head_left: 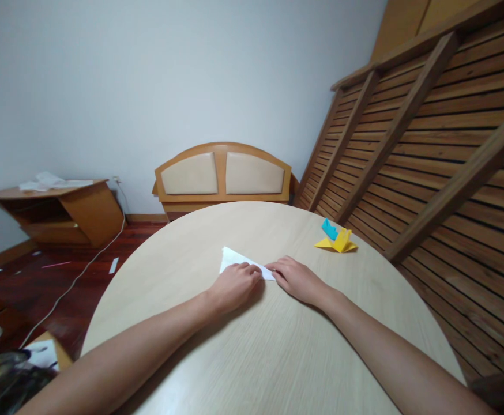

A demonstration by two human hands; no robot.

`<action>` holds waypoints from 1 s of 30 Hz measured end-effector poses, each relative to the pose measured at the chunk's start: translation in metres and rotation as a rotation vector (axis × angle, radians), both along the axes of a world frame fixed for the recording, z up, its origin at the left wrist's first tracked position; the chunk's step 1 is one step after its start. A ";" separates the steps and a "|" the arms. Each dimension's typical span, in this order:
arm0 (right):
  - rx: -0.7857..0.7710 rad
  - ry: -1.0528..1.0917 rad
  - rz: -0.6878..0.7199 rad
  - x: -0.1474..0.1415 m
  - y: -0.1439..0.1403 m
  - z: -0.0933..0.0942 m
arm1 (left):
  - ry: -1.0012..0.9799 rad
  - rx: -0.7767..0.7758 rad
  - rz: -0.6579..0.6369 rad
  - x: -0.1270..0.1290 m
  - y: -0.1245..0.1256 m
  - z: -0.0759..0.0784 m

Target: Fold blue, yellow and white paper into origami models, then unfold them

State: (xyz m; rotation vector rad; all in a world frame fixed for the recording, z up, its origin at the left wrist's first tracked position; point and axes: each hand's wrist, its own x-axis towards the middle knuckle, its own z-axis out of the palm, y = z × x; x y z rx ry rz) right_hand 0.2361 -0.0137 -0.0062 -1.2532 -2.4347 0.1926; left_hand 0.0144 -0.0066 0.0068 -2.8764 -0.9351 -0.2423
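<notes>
White folded paper [240, 260] lies flat near the middle of the round tabletop [252, 357]; all positions below are taken from that paper. Left of the paper, off the tabletop, a wooden corner stand [61, 210] sits against the wall with loose sheets on top. My left hand [234, 285] rests on the paper's near left portion, fingers [247, 268] curled down and pressing it flat, not gripping it. My right hand [297, 279] meets the paper's right tip, fingers [275, 269] bent and pressing on that corner. Whether any finger pinches an edge I cannot tell. Right of the paper, well apart, a yellow folded piece [341, 242] lies by the tabletop's edge, a blue folded piece [330, 229] touching it.
</notes>
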 end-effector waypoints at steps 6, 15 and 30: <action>0.068 -0.097 -0.037 0.001 -0.001 0.001 | -0.097 -0.053 -0.002 0.005 -0.007 -0.005; 0.103 -0.165 0.001 0.003 -0.004 -0.004 | -0.101 -0.134 0.018 -0.004 0.007 -0.017; -0.057 -0.067 0.373 -0.006 -0.023 0.031 | -0.192 -0.244 0.080 -0.010 0.031 -0.029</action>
